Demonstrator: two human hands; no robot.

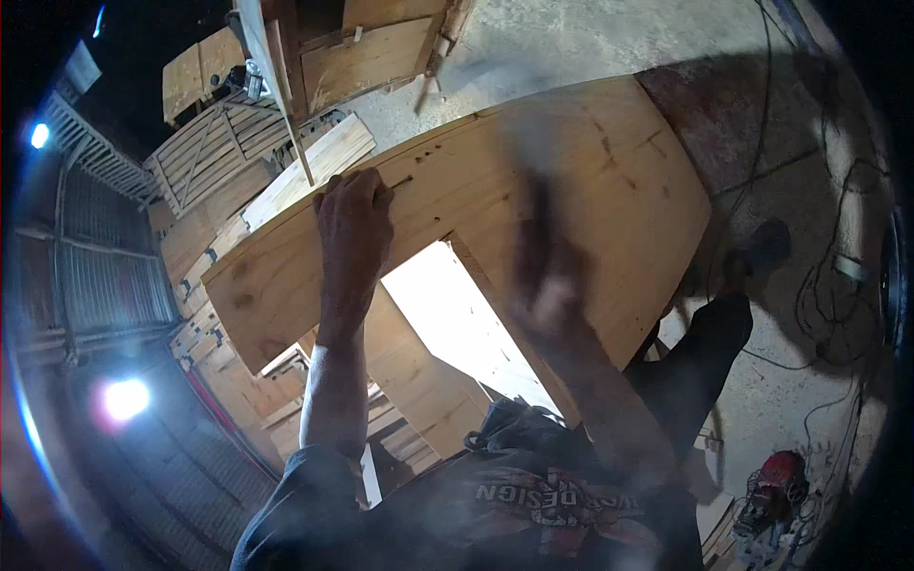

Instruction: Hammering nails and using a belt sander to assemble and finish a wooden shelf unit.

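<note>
Across mid-frame lies a wooden panel [628, 190]; the left hand [354, 209] curls at its upper edge, grip unclear; the right hand [552, 290] clenches a blurred hammer [539, 195], whose misjudged swing could bruise the left.

Fisheye view from head, downward over hands [354, 217]
</note>
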